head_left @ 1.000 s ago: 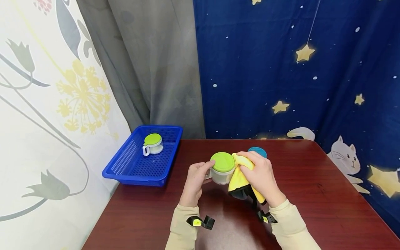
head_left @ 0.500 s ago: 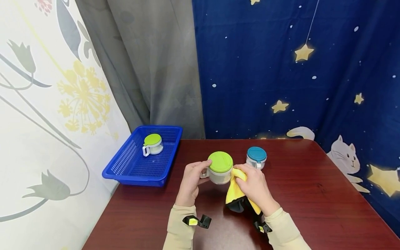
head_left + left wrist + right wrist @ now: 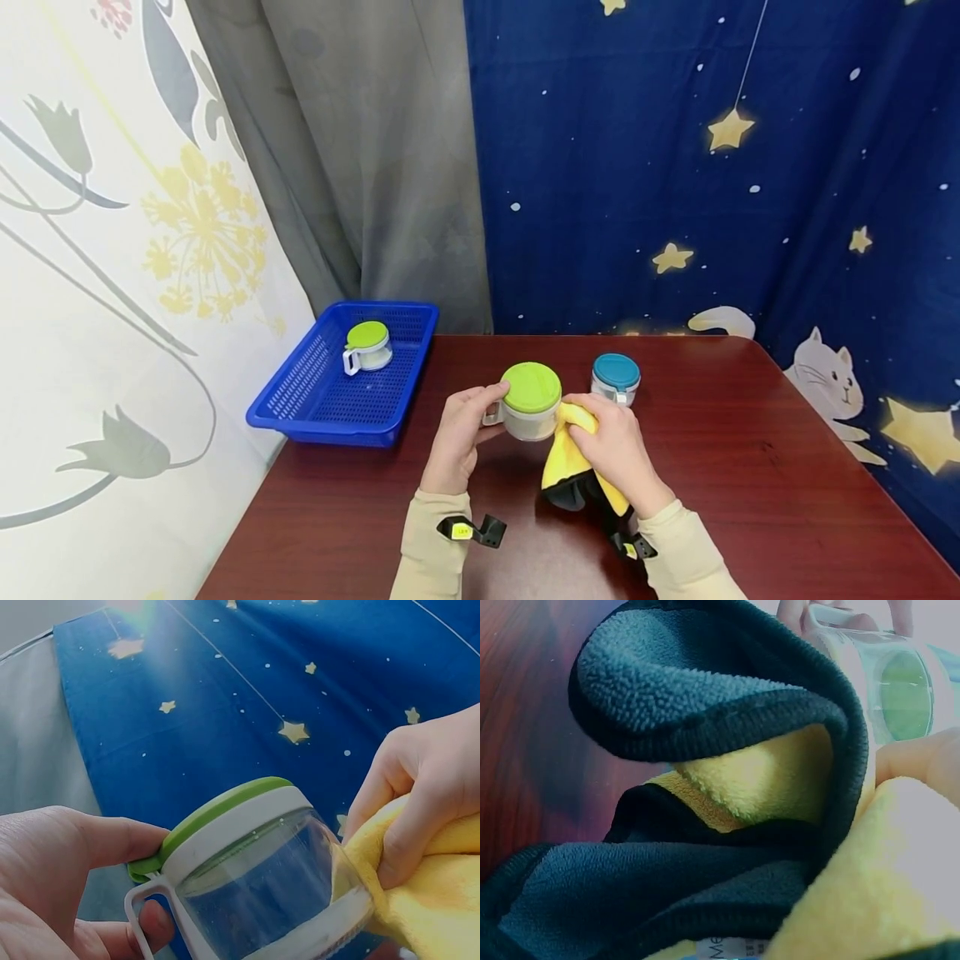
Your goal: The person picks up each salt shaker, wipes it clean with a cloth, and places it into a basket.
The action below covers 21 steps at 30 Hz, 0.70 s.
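Observation:
My left hand (image 3: 456, 433) grips a clear jar by its white handle, thumb at the edge of the green lid (image 3: 531, 387). In the left wrist view the jar (image 3: 255, 885) is tilted, and its see-through body shows nothing inside. My right hand (image 3: 617, 446) pinches a yellow cloth (image 3: 566, 450) with a grey underside and black trim, pressing it to the jar's lower right side. The cloth's folds (image 3: 705, 697) fill much of the right wrist view. Just beyond my right hand stands a similar jar with a teal lid (image 3: 617, 371).
A blue plastic basket (image 3: 322, 429) sits at the table's left, holding another green-lidded jar (image 3: 369, 354). The reddish-brown table (image 3: 750, 467) ends at a blue star-patterned curtain (image 3: 600, 167) and a grey one (image 3: 397, 167).
Both hands have shifted slightly left with the jar. My right hand and cloth moved down from near the lid to the jar's lower side, uncovering the teal-lidded jar behind.

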Tool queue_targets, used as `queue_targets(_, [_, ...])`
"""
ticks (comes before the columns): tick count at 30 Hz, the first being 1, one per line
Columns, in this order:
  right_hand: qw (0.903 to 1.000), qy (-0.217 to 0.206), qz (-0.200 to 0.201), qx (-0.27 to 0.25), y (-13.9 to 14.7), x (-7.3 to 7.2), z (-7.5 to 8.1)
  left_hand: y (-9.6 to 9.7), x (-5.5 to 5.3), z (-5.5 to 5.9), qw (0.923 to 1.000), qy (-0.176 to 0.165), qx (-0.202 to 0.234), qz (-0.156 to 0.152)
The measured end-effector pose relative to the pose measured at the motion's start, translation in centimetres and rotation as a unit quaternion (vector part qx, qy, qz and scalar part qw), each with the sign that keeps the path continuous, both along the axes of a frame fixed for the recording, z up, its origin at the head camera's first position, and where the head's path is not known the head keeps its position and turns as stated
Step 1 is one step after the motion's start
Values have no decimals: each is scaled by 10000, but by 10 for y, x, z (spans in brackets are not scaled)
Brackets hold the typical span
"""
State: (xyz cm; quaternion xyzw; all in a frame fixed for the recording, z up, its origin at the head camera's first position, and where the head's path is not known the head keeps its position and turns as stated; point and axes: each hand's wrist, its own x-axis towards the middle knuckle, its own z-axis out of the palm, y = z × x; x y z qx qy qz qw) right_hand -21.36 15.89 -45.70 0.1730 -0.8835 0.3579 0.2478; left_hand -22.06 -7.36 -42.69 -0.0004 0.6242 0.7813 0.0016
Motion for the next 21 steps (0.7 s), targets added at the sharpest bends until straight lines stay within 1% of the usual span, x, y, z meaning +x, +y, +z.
queue_targets(5, [9996, -226, 31, -190, 2, 0, 6, -1, 1, -1, 9999, -46, 101, -60])
queue_targets(10, [9996, -195, 66, -209, 6, -3, 14, -2, 1, -2, 9999, -9, 27, -163])
queue_targets(12, [9994, -174, 184, -230, 8, -4, 19, -3, 1, -3, 9997, 0, -38, -235])
queue_targets(17, [9971, -287, 600, -370, 15, -4, 32, -4, 0, -4, 9987, -50, -198, -476])
queue_targets(21, [9953, -348, 810, -410, 19, -4, 42, -4, 0, -5, 9975, -52, -297, -632])
